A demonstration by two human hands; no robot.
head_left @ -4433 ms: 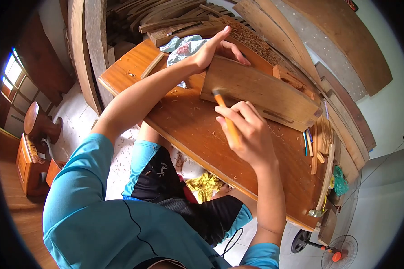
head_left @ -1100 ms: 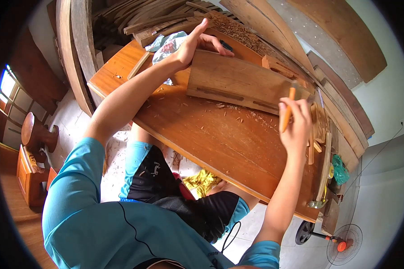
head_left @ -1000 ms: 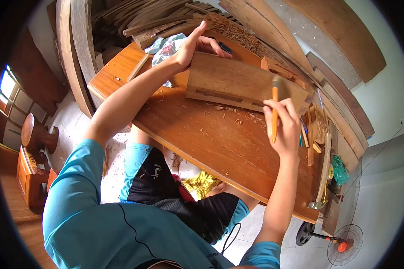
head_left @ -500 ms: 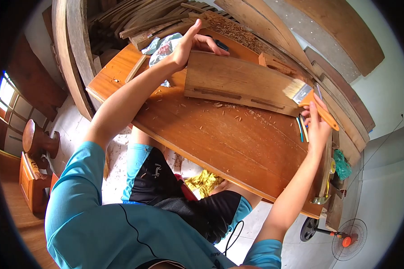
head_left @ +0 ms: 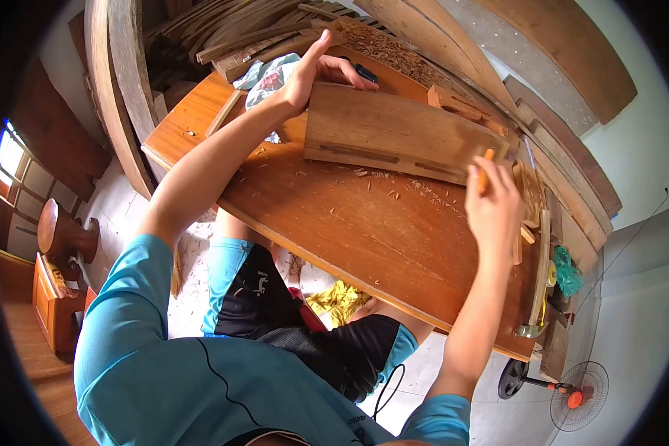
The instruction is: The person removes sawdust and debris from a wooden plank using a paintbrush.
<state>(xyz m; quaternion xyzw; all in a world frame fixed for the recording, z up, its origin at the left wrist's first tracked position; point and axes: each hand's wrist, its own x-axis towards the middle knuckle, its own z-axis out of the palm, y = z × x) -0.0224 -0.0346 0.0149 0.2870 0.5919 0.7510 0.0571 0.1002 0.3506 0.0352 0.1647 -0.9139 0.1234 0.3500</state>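
Observation:
A brown wooden board (head_left: 394,134) with two long slots along its near edge stands on the wooden table (head_left: 349,223). My left hand (head_left: 308,80) holds the board's left end, thumb raised and fingers over the far corner. At the other end, my right hand (head_left: 496,208) is closed around a paintbrush (head_left: 486,172). Only part of its orange handle shows; the bristles are out of sight. Wood shavings (head_left: 420,191) lie along the board's near side.
Behind the board are a slotted wood piece (head_left: 461,110) and a crumpled cloth (head_left: 271,82). A hammer (head_left: 531,327), a tape measure (head_left: 551,273) and a green plastic bag (head_left: 566,271) are at the right. Planks (head_left: 572,149) lean beyond the table. A fan (head_left: 578,398) stands on the floor.
My right hand has moved left and nearer to me with the paintbrush, and turned so its bristles no longer show. The left hand and the board have stayed almost still.

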